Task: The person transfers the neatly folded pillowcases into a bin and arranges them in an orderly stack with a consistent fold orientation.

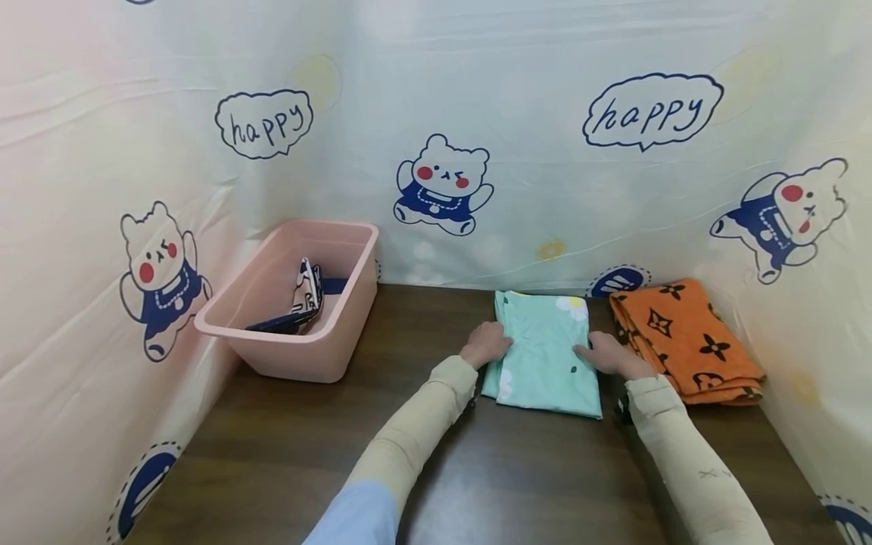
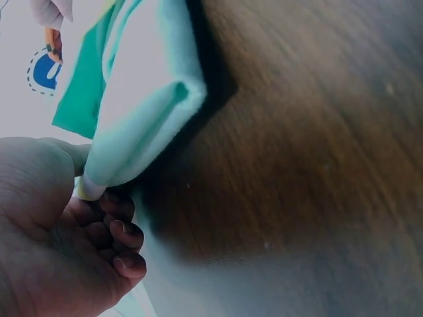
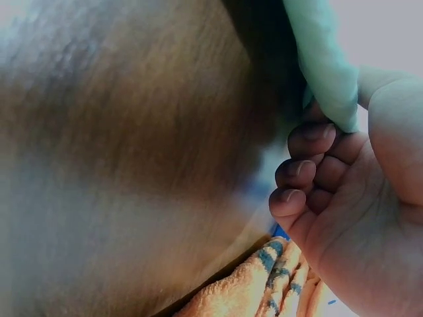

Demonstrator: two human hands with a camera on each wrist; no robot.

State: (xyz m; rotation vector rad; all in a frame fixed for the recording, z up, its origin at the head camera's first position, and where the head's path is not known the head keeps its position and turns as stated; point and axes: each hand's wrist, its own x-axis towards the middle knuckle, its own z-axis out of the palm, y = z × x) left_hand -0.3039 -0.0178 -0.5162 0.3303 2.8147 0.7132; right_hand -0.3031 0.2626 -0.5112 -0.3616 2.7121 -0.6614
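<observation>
A folded mint-green cloth (image 1: 545, 348) with white daisies lies over the dark wooden table, held by both hands at its opposite side edges. The left hand (image 1: 487, 344) pinches its left edge between thumb and curled fingers; in the left wrist view the cloth's folded layers (image 2: 142, 99) rise from that grip. On the other side, the right hand (image 1: 611, 354) grips the right edge, thumb on top. Seen from the right wrist, the green edge (image 3: 324, 66) runs into the fold between thumb and curled fingers. Just right of that hand is a folded orange cloth (image 1: 688, 341) with black flower motifs.
A pink plastic bin (image 1: 293, 359) stands at the back left, with a dark-and-white patterned folded item (image 1: 306, 295) inside. Printed sheeting (image 1: 531, 60) with cartoon bears hangs behind and along both sides of the brown table (image 1: 286, 454).
</observation>
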